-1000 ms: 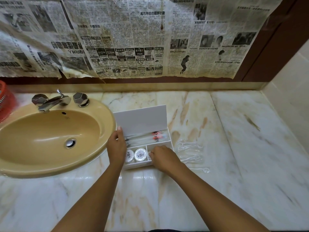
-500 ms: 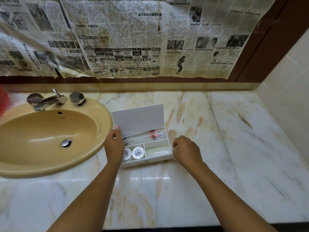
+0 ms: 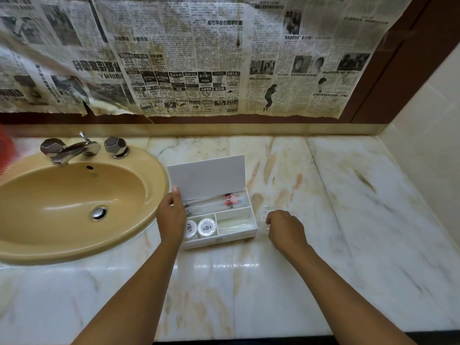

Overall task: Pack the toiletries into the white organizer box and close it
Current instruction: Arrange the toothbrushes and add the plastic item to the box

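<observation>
The white organizer box (image 3: 224, 238) stands on the marble counter just right of the sink, its lid (image 3: 206, 175) tilted up at the back. Wrapped toothbrushes (image 3: 225, 201) lie in the long rear compartment. Two round white soaps (image 3: 206, 227) fill the front left compartment, and something clear lies in the front right one. My left hand (image 3: 171, 217) grips the box's left end, thumb against the lid's edge. My right hand (image 3: 286, 227) is right of the box, fingers curled down on clear plastic packets (image 3: 264, 212) lying on the counter; most of them are hidden under it.
A tan oval sink (image 3: 159, 180) with a chrome faucet (image 3: 74, 149) sits at the left, its rim almost touching the box. A blurred red basket (image 3: 6, 150) shows at the far left edge. Newspaper (image 3: 224, 58) covers the back wall. A tiled side wall (image 3: 428, 150) bounds the counter's right.
My right hand left the box's front right compartment and moved right onto the clear packets beside the box. The left hand stayed on the box's left end.
</observation>
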The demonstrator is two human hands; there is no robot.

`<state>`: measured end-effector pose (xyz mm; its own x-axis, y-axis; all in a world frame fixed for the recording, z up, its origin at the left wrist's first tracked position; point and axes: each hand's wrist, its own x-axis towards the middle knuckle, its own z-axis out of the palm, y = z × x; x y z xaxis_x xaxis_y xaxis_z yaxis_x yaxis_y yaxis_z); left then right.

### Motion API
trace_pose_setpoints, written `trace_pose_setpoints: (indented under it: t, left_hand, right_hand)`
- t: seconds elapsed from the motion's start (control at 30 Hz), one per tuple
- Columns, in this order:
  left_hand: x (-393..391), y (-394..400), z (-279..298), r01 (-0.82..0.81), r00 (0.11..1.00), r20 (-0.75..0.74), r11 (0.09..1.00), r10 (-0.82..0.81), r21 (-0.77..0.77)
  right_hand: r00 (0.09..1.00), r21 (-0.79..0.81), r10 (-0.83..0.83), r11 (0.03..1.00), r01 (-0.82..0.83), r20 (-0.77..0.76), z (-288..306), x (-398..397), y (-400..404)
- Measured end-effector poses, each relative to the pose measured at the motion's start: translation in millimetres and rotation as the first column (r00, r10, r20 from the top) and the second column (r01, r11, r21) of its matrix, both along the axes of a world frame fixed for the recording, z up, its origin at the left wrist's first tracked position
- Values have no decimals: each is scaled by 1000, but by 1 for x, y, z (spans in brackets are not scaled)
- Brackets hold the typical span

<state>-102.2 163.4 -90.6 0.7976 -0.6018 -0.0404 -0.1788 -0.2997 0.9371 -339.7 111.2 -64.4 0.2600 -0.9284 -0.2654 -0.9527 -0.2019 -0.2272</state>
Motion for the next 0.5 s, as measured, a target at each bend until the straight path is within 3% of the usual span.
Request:
trace_pose_setpoints:
  t: [0.33, 0.5]
  left_hand:
    - [2, -1, -2, 4, 1000, -24, 1000, -4, -4]
    - [3, -3, -3, 4, 1000, -25, 1000, -4, -3]
  right_hand:
    - [949, -293, 128, 955, -40, 289, 35, 37, -3]
    - [921, -242, 238, 956, -166, 308, 28, 62, 6]
